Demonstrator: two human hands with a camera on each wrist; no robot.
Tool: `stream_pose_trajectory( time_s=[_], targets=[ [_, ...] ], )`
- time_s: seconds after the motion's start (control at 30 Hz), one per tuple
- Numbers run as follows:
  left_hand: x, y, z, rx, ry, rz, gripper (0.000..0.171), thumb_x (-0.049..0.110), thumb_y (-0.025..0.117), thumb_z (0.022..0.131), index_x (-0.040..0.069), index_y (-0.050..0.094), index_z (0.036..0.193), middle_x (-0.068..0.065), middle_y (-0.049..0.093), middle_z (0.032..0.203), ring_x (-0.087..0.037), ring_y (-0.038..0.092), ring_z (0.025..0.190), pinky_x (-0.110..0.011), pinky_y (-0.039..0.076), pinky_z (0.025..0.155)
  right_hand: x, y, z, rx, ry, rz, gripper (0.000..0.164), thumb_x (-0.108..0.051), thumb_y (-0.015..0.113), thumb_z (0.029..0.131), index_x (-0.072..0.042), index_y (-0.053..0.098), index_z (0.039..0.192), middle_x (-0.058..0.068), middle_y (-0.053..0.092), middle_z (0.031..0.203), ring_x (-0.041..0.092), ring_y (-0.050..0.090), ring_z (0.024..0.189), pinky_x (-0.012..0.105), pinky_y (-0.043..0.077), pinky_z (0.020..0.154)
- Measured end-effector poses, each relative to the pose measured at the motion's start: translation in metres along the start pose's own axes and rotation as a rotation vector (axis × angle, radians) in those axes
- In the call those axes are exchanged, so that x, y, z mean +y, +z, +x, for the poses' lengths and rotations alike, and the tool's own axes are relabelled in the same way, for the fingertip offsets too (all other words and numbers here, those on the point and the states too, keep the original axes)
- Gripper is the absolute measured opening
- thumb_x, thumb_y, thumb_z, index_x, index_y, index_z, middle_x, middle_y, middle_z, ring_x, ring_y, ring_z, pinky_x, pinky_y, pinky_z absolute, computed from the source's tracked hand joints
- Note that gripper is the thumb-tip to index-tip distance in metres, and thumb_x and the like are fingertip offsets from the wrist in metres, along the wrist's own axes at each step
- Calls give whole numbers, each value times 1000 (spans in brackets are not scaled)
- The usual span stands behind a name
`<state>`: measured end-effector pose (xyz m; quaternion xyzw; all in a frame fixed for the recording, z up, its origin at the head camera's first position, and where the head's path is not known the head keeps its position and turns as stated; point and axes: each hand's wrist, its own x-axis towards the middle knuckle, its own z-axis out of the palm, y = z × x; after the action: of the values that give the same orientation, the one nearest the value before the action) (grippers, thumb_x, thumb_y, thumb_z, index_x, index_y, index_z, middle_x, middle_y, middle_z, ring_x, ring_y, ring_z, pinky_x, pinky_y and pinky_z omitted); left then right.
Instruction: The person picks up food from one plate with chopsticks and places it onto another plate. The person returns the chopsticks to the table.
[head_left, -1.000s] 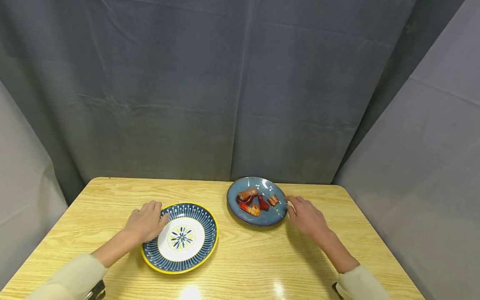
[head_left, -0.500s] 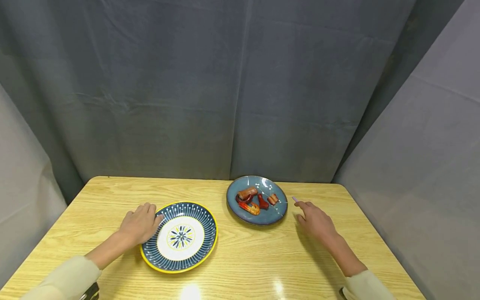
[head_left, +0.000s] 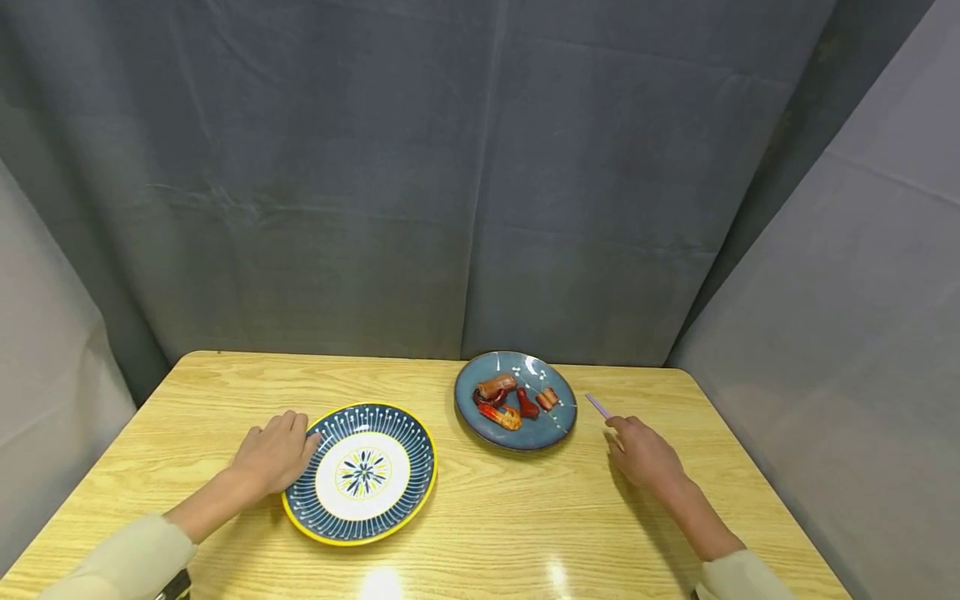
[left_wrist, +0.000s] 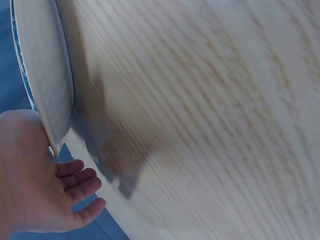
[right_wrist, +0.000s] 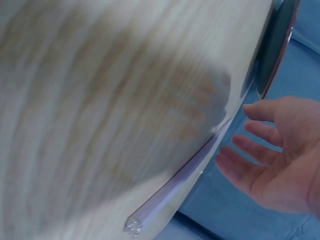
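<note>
My left hand (head_left: 274, 454) rests at the left rim of a white plate (head_left: 363, 479) with a blue patterned border and yellow edge. In the left wrist view its loosely bent fingers (left_wrist: 82, 190) stand apart from the plate's underside (left_wrist: 45, 60); the thumb is hidden behind the rim. My right hand (head_left: 651, 458) hovers over a thin light-purple stick (head_left: 598, 407) with a glittery end, lying on the table. In the right wrist view, its relaxed fingers (right_wrist: 250, 150) hold nothing, with the stick (right_wrist: 175, 184) beside them.
A blue-grey plate (head_left: 480, 367) near the table's back edge carries several food pieces, among them a shrimp (head_left: 500, 417), a red drumstick-shaped piece (head_left: 527, 404) and a sausage-like roll (head_left: 497, 386). Grey curtains (head_left: 375, 208) stand behind the wooden table (head_left: 510, 517).
The right hand has drawn away from the blue-grey plate's edge, right and towards me, uncovering the purple stick. The left hand has slid slightly left along the patterned plate's rim.
</note>
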<state>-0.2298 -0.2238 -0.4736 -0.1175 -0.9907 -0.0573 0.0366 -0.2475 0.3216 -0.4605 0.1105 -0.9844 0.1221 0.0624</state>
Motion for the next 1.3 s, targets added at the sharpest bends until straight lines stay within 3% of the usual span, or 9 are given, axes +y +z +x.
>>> stream_pose_trajectory(
  time_s=[0.5, 0.8, 0.93, 1.3],
  targets=[
    [-2, -3, -7, -2, 19, -2, 27, 26, 49, 103, 0, 51, 97, -7, 43, 83, -25, 45, 74, -47, 43, 63, 20, 5, -9, -15, 49, 33, 35, 1, 65, 90, 8, 60, 123, 25, 60, 105, 39, 64, 89, 53, 52, 72],
    [-1, -3, -10, 10, 16, 7, 25, 23, 50, 102, -1, 53, 98, -7, 44, 82, -26, 49, 75, -49, 45, 65, 29, 0, -11, -22, 109, 38, 26, 1, 64, 90, 13, 61, 112, 18, 60, 90, 23, 56, 69, 42, 50, 58],
    [-1, -2, -9, 8, 20, 15, 25, 22, 50, 102, -2, 55, 101, -8, 47, 84, -28, 52, 79, -52, 47, 67, 33, -1, -11, -41, 136, 52, 19, 1, 63, 90, 11, 64, 106, 15, 64, 85, 23, 58, 67, 41, 50, 56],
    [-1, 1, -8, 13, 26, 38, 27, 22, 50, 102, -4, 57, 104, -11, 52, 86, -32, 55, 84, -54, 48, 69, 32, -3, -13, -41, 159, 21, 21, 1, 64, 90, 7, 69, 110, 19, 70, 92, 28, 66, 69, 44, 52, 53]
  ],
)
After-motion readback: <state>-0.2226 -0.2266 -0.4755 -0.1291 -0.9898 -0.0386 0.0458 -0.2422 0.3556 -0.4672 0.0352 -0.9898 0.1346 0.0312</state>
